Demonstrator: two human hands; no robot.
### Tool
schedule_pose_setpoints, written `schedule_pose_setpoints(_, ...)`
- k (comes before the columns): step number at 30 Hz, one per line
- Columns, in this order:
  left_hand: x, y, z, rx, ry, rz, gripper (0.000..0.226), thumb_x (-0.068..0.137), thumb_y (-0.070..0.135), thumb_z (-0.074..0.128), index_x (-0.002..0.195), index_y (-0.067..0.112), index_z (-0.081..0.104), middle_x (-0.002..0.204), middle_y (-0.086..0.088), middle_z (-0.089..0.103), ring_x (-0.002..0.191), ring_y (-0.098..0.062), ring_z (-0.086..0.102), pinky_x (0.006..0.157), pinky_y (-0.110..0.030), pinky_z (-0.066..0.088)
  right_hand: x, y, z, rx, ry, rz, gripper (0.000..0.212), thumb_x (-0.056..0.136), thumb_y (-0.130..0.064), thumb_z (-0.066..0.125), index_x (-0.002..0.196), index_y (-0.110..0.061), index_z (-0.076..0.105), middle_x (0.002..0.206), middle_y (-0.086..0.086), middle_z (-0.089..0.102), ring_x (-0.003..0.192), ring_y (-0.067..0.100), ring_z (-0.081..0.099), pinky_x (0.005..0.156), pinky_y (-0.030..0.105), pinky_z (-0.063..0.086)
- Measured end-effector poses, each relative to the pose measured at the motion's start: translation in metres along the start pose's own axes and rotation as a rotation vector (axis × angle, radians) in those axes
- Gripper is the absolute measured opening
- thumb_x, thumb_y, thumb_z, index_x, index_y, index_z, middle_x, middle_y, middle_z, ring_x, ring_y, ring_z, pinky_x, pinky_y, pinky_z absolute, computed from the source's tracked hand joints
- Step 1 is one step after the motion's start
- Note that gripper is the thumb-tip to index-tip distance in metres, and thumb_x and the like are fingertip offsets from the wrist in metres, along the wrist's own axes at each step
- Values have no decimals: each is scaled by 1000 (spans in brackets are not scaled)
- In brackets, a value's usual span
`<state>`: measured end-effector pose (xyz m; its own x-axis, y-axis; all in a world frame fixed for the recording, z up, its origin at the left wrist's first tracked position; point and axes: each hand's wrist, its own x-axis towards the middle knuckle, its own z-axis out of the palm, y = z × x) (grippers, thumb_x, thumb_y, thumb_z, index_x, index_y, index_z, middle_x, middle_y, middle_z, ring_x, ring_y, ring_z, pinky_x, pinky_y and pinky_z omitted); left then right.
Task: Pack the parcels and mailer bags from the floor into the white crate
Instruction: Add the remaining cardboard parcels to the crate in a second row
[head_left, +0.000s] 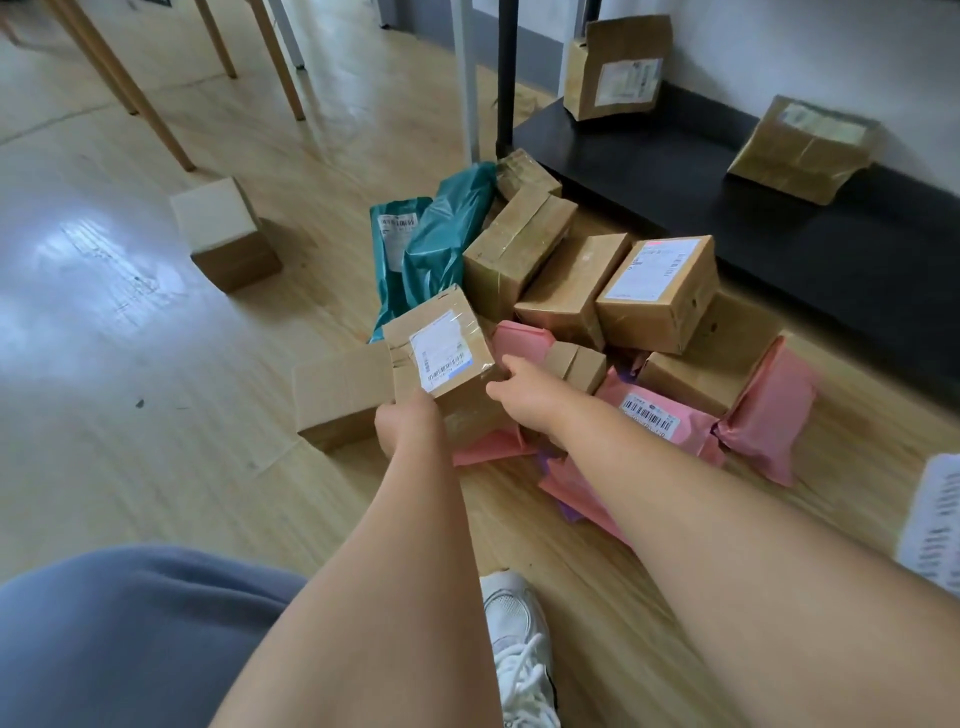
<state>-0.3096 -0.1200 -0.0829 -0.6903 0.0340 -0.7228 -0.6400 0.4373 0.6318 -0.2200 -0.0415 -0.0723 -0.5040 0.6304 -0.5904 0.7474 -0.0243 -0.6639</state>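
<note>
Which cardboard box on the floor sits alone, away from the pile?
The plain unlabelled box at the far left, near the wooden legs; bare floor surrounds it, while the others touch in the pile.

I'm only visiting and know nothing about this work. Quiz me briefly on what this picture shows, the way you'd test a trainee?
1. True or false: the left hand and the right hand both hold the labelled box.
2. Which colour are the mailer bags lying just beyond that box? A) yellow B) teal C) black
3. Fill the gap: the crumpled brown parcel near the wall stands on a low ____ shelf.
Key: 1 true; 2 B; 3 black.
</note>
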Motion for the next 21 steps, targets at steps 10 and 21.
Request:
schedule_pose_setpoints(10,-27,-11,-8,114,21,189,19,91,19,50,107,14,57,103,-6,65,90,-27,61,82,-36,52,-50,16,-22,183,102,-37,50,96,-25,53,143,-17,40,134,1,54,105,15,52,84,25,39)
schedule_pose_setpoints(21,-145,-36,23,284,-281,408,37,75,16,65,102,26,41,97,-1,63,89,-26,66,83,-38,55,-140,91,-78,605,493,-29,65,76,-71,59,132,-47,39,131,-17,49,121,14,48,100,38,40)
